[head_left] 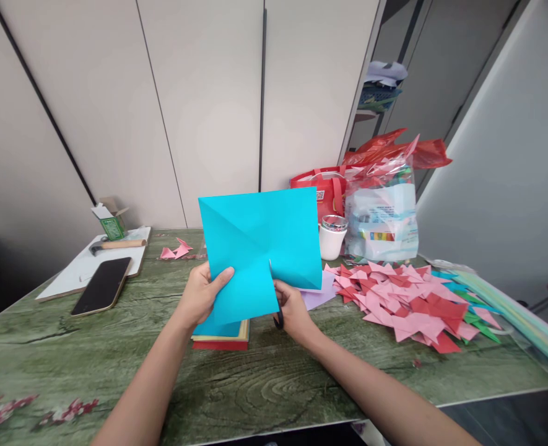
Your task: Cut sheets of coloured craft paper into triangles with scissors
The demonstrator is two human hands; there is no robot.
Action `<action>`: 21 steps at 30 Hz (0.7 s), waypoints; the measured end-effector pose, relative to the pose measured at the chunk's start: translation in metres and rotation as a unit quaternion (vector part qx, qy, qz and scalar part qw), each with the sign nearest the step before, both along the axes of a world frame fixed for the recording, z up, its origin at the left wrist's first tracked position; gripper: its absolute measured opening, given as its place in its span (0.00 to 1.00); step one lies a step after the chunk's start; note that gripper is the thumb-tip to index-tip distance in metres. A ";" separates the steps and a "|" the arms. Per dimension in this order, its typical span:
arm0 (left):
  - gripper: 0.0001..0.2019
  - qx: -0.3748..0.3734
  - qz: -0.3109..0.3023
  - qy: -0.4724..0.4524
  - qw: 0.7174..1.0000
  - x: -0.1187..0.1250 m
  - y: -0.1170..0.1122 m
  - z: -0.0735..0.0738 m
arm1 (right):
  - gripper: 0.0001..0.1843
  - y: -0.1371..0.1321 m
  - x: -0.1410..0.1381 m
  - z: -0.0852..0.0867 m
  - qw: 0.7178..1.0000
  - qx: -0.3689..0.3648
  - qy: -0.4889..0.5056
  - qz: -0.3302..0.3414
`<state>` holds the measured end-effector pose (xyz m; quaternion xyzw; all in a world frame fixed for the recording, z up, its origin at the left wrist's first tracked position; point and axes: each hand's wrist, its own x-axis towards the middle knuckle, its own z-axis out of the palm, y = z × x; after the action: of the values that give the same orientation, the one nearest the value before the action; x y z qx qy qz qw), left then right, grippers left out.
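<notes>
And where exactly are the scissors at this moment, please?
In the head view, the scissors are in the right hand, below the picture's centre, their blade at the cut in the blue sheet.

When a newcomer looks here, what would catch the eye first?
Probably the bright blue sheet held up in the middle by the left hand, while the right hand holds scissors in its cut. Next, the pile of pink and red folded paper on the right of the table.
</notes>
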<state>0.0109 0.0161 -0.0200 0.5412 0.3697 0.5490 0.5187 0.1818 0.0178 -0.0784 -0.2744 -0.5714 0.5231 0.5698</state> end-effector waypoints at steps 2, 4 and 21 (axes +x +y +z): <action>0.20 0.001 -0.002 -0.005 1.000 0.001 0.000 0.000 | 0.11 0.000 0.000 0.000 1.000 0.007 -0.004 -0.002; 0.21 -0.002 0.000 -0.008 1.000 0.001 -0.001 0.001 | 0.11 0.000 0.000 0.000 1.000 0.010 -0.007 -0.004; 0.22 -0.008 0.003 -0.030 1.000 0.003 -0.002 0.004 | 0.12 -0.003 0.000 0.002 1.000 0.014 0.001 -0.002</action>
<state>0.0134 0.0144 -0.0165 0.5198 0.3597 0.5634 0.5321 0.1817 0.0150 -0.0764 -0.2669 -0.5773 0.5146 0.5751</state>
